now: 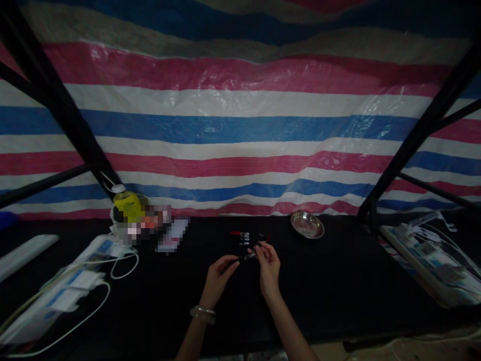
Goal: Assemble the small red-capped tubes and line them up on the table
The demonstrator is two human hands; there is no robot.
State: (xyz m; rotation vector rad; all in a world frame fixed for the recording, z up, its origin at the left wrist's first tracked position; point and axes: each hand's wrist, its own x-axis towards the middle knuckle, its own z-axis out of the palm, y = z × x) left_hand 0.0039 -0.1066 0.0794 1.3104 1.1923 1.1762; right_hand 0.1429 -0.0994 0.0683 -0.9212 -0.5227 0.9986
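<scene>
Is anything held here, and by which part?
Yes: a small, slim dark object, its right end in the right hand's fingertips, its left end apparently in the left hand's.

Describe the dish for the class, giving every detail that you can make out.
The dish is round and shallow, with a raised rim. It is silvery and shiny, seemingly metal, with bright reflections inside. It sits upright on the black table, near the striped sheet, beyond and right of the right hand. Neither hand touches it.
</scene>
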